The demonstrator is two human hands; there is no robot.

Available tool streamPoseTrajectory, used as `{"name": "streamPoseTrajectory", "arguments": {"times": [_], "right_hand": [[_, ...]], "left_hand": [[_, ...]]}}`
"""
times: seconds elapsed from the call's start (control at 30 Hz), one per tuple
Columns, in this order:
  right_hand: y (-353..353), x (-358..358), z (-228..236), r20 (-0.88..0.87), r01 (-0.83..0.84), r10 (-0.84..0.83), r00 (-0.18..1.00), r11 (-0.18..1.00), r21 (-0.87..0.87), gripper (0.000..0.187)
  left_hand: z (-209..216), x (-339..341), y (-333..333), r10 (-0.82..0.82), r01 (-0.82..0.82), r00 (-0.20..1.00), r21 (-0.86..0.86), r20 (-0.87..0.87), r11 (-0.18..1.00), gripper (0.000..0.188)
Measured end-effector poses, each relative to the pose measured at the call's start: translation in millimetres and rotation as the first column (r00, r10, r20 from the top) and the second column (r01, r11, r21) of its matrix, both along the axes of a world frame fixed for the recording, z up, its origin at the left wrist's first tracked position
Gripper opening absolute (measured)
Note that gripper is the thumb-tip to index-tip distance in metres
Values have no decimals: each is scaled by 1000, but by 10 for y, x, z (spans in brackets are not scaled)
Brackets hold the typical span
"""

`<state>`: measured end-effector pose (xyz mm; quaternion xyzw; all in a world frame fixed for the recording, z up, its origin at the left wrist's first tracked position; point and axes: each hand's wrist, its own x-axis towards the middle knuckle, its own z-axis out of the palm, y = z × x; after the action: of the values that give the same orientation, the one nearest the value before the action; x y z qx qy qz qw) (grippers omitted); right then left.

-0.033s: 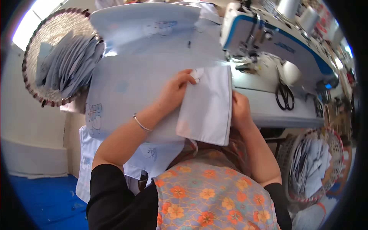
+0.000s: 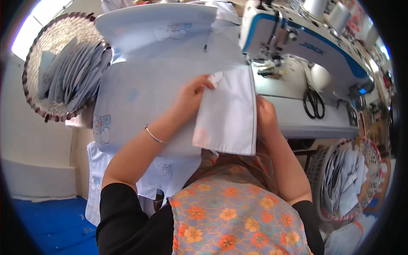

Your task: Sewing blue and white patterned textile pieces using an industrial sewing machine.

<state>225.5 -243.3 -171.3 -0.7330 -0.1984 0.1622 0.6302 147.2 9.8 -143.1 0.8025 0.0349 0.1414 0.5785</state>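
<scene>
A small pale white-grey cloth panel (image 2: pixel 225 117) with a piped right edge and a faint pink print hangs between my hands, in front of my body. At its upper left edge, my left hand (image 2: pixel 193 95) pinches it with thumb and fingers, beside a small printed figure. My right hand (image 2: pixel 266 114) is closed on the panel's right edge, with its fingertips partly hidden behind the cloth. Beyond and left of my hands spreads a large pale blue-white printed fabric (image 2: pixel 144 91). The sewing machine (image 2: pixel 306 49), white and blue, stands just past the panel at the upper right.
Black-handled scissors (image 2: pixel 313 105) lie on the machine bed (image 2: pixel 293 117). At the left, a round woven basket (image 2: pixel 32 95) holds a stack of grey-blue fabric pieces (image 2: pixel 76 74). Another basket (image 2: pixel 374 170) with folded pieces is low at the right. White thread cones (image 2: pixel 338 17) top the machine.
The view has shifted slightly, and the panel's lower edge sits a little higher. Both hands keep the same hold on it.
</scene>
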Motion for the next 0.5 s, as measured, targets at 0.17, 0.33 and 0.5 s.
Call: {"name": "streamPoseTrajectory", "arguments": {"times": [0.17,0.33,0.5], "right_hand": [[60,0,357,-312,-13,86,946,973,229,38],[115,-17,219,92,-25,39,995,989,-144,48],[34,-131,500,-383,-61,245,891,900,432,55]], "left_hand": [[112,369,1,-48,29,997,-276,-63,961,17],[136,275,-130,-35,8,992,-217,-121,976,18],[-35,47,-76,18,-20,1000,-138,-14,990,18]]}}
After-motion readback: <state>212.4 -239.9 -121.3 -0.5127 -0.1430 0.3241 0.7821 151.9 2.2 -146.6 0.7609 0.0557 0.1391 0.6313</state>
